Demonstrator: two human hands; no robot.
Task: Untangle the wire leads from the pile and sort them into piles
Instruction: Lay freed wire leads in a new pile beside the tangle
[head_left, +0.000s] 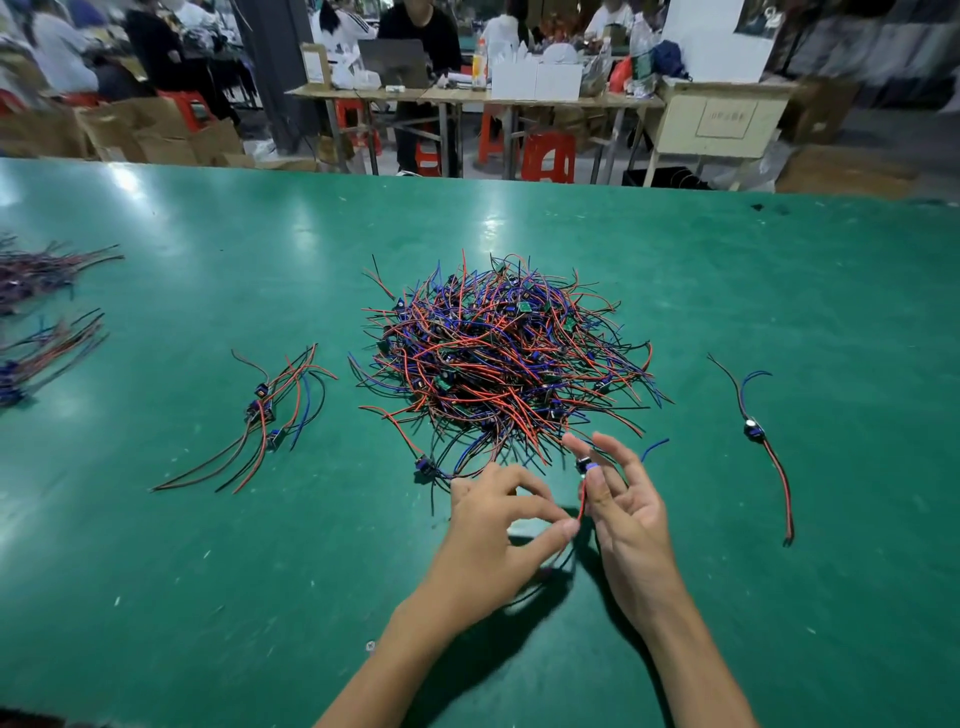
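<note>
A big tangled pile (501, 358) of red, blue and black wire leads with small modules lies mid-table. Just in front of it, my right hand (623, 514) holds one lead (583, 486) by its small dark module between thumb and fingers; its red wire runs down to my left hand (498, 530), which pinches the wire's lower part between thumb and forefinger. A blue end of that lead sticks out to the right. A small sorted group of leads (270, 410) lies left of the pile. One single lead (758, 436) lies to the right.
The green table (208, 571) stretches wide around the pile. Two more bundles of leads (36, 322) lie at the far left edge. Beyond the table's far edge are people at benches, red stools and cardboard boxes.
</note>
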